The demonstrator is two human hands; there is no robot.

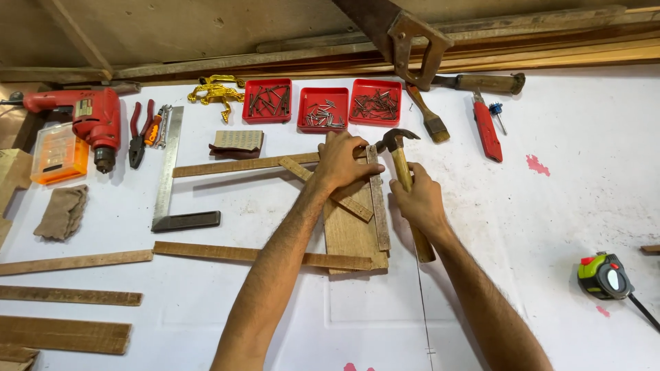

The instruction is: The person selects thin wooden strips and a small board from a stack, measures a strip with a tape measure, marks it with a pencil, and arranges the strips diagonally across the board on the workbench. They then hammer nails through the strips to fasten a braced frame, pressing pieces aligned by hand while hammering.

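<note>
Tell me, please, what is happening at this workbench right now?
A person is working on wooden strips laid on a white table. The left hand presses down on the upper corner where the strips meet, while the right hand grips a wooden-handled claw hammer, its head beside that corner. Three red trays of nails and screws sit just behind.

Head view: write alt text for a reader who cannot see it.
The right hand grips a wooden-handled hammer while the left hand steadies joined wooden strips on a white table; three red trays sit behind.
</note>
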